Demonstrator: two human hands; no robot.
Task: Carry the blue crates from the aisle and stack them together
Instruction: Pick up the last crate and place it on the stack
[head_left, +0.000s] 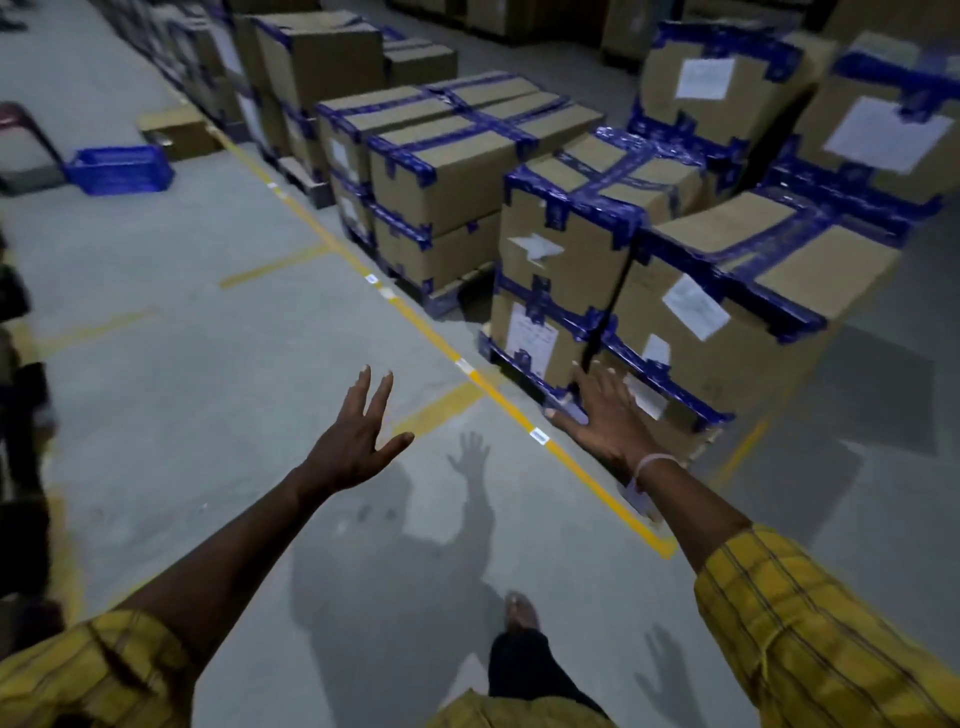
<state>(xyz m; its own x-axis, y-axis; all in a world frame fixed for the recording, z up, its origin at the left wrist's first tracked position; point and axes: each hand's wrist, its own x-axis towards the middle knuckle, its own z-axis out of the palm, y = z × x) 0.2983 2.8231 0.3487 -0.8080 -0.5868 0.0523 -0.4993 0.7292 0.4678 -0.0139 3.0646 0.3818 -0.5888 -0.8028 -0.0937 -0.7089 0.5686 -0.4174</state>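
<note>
While sitting far up the aisle at the left, on the grey floor (171, 322) and well apart from both hands, blue crate (120, 169) showing its slatted side and dark open top, contents too dim to tell. Just left of it, resting against a dark curved object (28, 143), blurred. Behind it, lying flat by the yellow floor line (415, 317), a low cardboard piece (174, 132). Running along that line's right side, rows of cardboard boxes (447, 171) bound in blue tape, all sealed, nothing of their contents showing, stacked in layers on pallets; some bearing white paper labels (696, 306). Reaching forward over the floor, left hand (358, 441) spread wide with fingers straight and apart, holding nothing. Reaching forward likewise, right hand (602, 410) flat and fully spread, empty, appearing over the lower corner of the nearest taped box, contact not possible to tell. Circling the right wrist, a pale band (655, 464). Covering both upper arms, yellow checked sleeves (810, 623). Stepping ahead at the bottom, one foot (522, 616) in a sandal, with shadows of the spread hands falling on the floor.
</note>
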